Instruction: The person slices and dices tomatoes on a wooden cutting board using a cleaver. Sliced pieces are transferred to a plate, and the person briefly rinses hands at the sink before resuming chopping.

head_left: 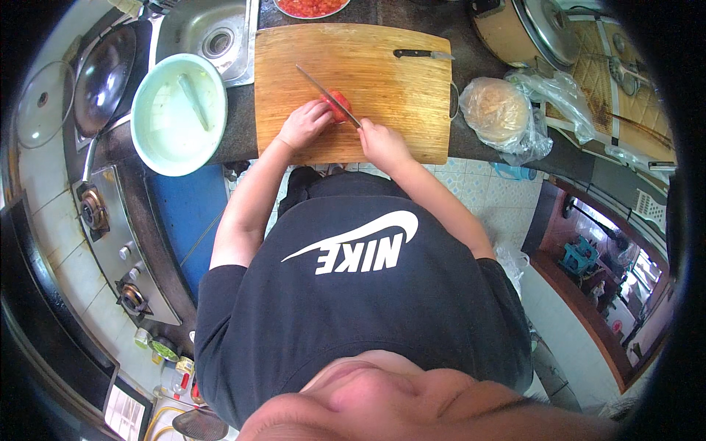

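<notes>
On the wooden cutting board (397, 99) lies a red tomato (337, 103), near the middle. My left hand (309, 123) presses against its left side with the fingers bent over it. A long kitchen knife (317, 84) has its handle in my right hand (382, 142), and its blade runs across the tomato, pointing to the upper left. Whether the blade has cut in cannot be told. A small black-handled knife (413, 53) rests at the board's upper right. Above the board, a plate of chopped tomato (311, 6) is partly in view.
Left of the board, a pale green basin (179, 157) of water overlaps the counter edge beside a steel sink (237, 33). A plastic-wrapped round item (493, 110) sits close on the right, below a large lidded pot (513, 33). A wok (105, 80) stands far left.
</notes>
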Action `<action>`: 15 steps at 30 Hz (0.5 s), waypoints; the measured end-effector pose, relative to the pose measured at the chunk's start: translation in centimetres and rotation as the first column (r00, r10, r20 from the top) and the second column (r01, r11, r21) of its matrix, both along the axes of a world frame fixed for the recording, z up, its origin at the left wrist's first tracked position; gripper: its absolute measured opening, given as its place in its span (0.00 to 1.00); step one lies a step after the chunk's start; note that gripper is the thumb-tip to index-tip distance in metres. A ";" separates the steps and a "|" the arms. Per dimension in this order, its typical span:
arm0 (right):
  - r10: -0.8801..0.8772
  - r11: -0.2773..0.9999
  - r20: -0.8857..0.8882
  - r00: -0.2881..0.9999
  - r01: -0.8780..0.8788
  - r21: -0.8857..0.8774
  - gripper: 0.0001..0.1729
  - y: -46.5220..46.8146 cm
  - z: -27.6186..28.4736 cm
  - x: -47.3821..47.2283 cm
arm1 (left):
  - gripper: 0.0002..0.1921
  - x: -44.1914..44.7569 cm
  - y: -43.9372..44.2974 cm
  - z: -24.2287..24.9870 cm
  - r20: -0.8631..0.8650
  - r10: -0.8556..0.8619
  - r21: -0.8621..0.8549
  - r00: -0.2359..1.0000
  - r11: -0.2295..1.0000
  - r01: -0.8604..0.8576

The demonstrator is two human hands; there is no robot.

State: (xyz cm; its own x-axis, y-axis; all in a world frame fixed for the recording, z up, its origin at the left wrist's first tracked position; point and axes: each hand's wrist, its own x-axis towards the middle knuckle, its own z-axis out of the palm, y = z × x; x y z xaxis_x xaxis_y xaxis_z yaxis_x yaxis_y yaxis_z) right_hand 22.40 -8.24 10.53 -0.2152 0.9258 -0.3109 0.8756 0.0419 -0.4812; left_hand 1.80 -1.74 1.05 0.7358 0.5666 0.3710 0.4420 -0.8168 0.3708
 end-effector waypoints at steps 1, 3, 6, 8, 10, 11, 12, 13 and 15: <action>0.008 1.000 0.009 1.000 -0.008 -0.001 0.11 -0.2 -0.1 0.1 | 0.11 0.1 0.0 0.1 -0.007 -0.006 -0.008 1.000 1.000 0.006; 0.024 1.000 0.028 0.999 -0.024 -0.004 0.11 -0.6 -0.5 0.1 | 0.10 0.1 0.1 0.1 -0.035 -0.015 0.003 0.999 1.000 0.015; 0.014 1.000 0.031 0.999 -0.013 -0.028 0.11 -0.6 -0.4 -0.1 | 0.10 0.1 0.0 -0.1 -0.042 -0.009 -0.009 0.999 1.000 0.009; -0.004 0.999 0.021 1.000 0.004 -0.037 0.11 -0.2 -0.3 -0.5 | 0.10 0.1 -0.1 -0.2 -0.038 -0.006 -0.008 0.999 1.000 0.005; -0.011 1.000 0.013 1.000 0.011 -0.028 0.11 0.6 -0.9 -1.0 | 0.10 0.2 0.0 0.0 -0.037 -0.013 0.015 0.999 1.000 0.013; -0.006 1.000 0.010 1.000 0.006 -0.015 0.11 1.4 -1.7 -1.3 | 0.10 0.3 0.1 0.1 -0.028 -0.016 0.010 0.999 1.000 0.016; 0.001 1.000 0.006 1.000 -0.001 -0.002 0.11 1.9 -1.9 -1.7 | 0.10 0.3 0.1 0.2 -0.020 -0.017 0.005 1.000 1.000 0.017; -0.001 1.000 0.000 1.000 0.001 -0.005 0.11 2.1 -1.8 -1.9 | 0.10 0.3 0.1 0.3 -0.012 -0.018 0.000 1.000 1.000 0.018; -0.004 1.000 -0.011 1.000 0.004 -0.011 0.11 2.4 -1.6 -2.2 | 0.11 0.3 0.1 0.3 -0.013 -0.017 -0.010 1.000 1.000 0.017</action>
State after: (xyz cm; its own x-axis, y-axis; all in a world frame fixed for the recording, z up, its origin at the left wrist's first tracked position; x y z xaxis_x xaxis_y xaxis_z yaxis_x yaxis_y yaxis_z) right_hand 20.18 -5.80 8.92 -0.2150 0.9231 -0.3187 0.8706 0.0332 -0.4909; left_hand 2.13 -1.65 1.37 0.7502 0.5575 0.3556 0.4331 -0.8206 0.3729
